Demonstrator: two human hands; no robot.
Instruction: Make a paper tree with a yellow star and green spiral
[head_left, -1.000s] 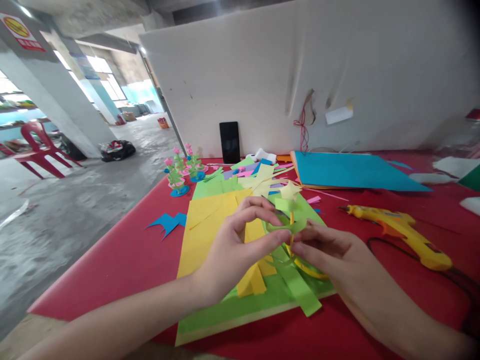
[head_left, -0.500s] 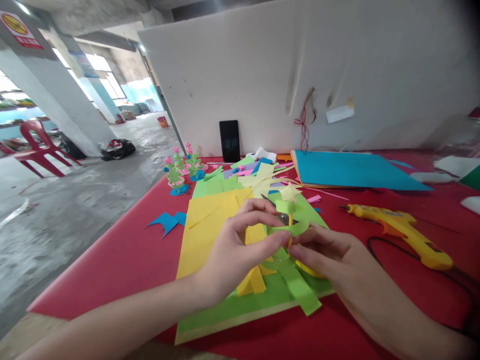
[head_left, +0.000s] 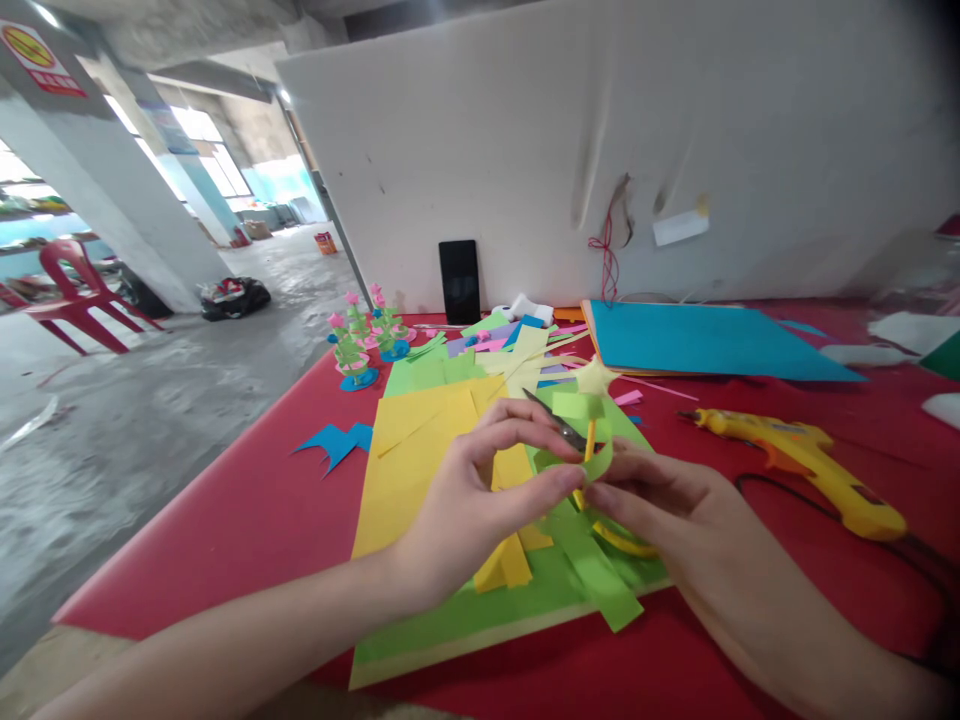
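A small paper model stands tilted between my hands: a yellow paper stem (head_left: 590, 438), a pale yellow star (head_left: 595, 377) on top and a light green band below the star. Lower down, a green paper strip (head_left: 600, 462) curls around the stem. My left hand (head_left: 495, 470) pinches by the strip with thumb and forefinger. From the other side, my right hand (head_left: 660, 500) grips it close to the stem; the exact contact is partly hidden. Behind the fingers lie dark scissors (head_left: 559, 420), handles covered. A yellow paper ring (head_left: 626, 541) shows beneath my right hand.
Yellow sheets (head_left: 412, 450) and green paper (head_left: 435, 630) lie under my hands on the red table (head_left: 247, 510). A yellow glue gun (head_left: 802, 455) rests at right, a blue sheet stack (head_left: 712, 340) behind. Finished paper models (head_left: 356, 350), scraps and a phone (head_left: 459, 282) stand farther back.
The star and stem have shifted slightly right and now lean that way. The green strip has turned from lying flat to curling closer round the stem. Both hands keep their pinch.
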